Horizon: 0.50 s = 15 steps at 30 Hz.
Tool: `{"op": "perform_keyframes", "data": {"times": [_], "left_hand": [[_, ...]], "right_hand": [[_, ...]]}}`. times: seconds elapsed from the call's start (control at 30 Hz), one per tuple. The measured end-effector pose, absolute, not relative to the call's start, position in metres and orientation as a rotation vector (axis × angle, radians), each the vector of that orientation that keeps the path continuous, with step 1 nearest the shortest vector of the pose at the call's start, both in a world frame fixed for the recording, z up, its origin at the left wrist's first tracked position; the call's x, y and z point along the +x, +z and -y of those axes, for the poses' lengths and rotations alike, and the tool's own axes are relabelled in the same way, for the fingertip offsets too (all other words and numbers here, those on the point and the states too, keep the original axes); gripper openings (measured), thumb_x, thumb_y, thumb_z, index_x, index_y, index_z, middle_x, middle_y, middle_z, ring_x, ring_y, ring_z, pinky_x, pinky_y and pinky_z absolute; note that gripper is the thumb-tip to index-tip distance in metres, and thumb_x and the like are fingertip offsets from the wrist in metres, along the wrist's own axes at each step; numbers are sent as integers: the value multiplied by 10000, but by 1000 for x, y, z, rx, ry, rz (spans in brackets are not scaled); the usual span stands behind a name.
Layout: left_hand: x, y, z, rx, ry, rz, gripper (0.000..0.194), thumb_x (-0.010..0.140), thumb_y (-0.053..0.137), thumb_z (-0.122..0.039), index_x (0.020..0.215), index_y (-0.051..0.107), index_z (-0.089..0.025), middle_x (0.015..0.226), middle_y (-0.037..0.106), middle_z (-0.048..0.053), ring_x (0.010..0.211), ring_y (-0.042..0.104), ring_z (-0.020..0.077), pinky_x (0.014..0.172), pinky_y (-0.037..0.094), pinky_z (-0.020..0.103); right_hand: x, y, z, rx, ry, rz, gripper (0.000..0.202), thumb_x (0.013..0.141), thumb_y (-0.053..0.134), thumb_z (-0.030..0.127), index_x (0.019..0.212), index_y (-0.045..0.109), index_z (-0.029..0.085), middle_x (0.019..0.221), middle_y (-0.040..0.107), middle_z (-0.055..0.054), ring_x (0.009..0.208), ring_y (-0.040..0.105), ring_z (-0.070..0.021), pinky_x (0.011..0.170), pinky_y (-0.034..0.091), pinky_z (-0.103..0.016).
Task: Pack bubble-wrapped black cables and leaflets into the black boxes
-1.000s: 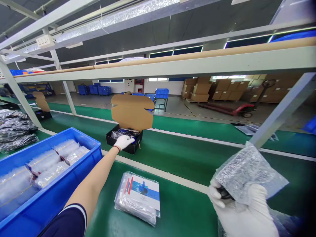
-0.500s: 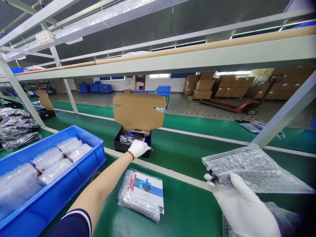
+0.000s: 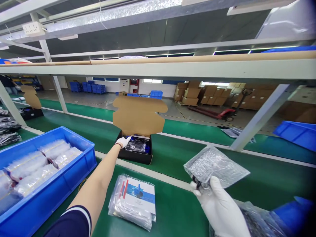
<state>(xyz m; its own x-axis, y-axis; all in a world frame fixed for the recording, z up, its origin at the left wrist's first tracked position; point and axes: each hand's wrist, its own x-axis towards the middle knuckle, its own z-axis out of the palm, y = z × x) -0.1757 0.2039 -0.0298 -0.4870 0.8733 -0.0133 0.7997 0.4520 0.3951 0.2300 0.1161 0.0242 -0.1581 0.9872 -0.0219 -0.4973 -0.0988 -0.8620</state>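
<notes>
My left hand (image 3: 123, 142), in a white glove, reaches to the left inner side of an open black box (image 3: 138, 158) with a raised brown cardboard lid (image 3: 138, 116). Inside the box lie a clear-bagged cable (image 3: 136, 145) and blue items. The left fingers look partly extended, with nothing visible in them. On the right, my gloved right hand (image 3: 212, 194) grips a clear bubble-wrap bag (image 3: 216, 166) with a small black item at its corner. A stack of plastic-bagged booklets (image 3: 134, 200) lies on the green surface between my arms.
At the left stands a blue crate (image 3: 81, 168) holding white bundles. Another open box (image 3: 32, 112) is beyond it. Wrapped items (image 3: 256, 217) lie at the lower right. A shelf beam (image 3: 158, 70) crosses above, with a slanted post (image 3: 259, 117) at the right.
My left hand has moved from the box's front right to its left inner side, uncovering the bagged cable. The view has turned right, and my right hand with the bag sits further left.
</notes>
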Motion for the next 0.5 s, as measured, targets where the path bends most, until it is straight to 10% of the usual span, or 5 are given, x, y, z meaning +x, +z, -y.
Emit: {"op": "perform_keyframes", "data": {"times": [0.13,0.23,0.33,0.5], "left_hand": [[-157,-27,-189,1612,401,-2403,733,887,234,-670,1081,622,-79,1108,643,221,1055,607,311,877,445,369],[-136,-30,-166,1798,331,-2320,857,709,507,-766,1258,522,-108,1186,614,196,1053,599,340,838,457,352],[-105,-39,-150,1883,266,-2392,1054,584,788,-536,1408,335,-60,1257,536,249,1087,557,379,890,430,399],[-66,-54,-159,1835,247,-2602,800,749,687,-239,1413,308,-3,1163,530,280,1026,559,372,825,430,448]], "right_hand": [[224,8,-137,-1026,1359,1174,371,728,709,496,875,593,176,700,549,21,548,511,-111,427,405,-199],[196,3,-172,-1215,1230,1397,415,753,671,469,1030,610,166,780,592,2,575,504,-108,459,421,-204],[148,13,-207,-1236,1140,1639,490,778,609,442,1203,564,203,957,643,-30,632,535,-130,462,414,-216],[45,51,-232,-1164,589,2449,434,848,468,387,1249,570,259,1138,661,-18,878,609,-175,675,456,-223]]}}
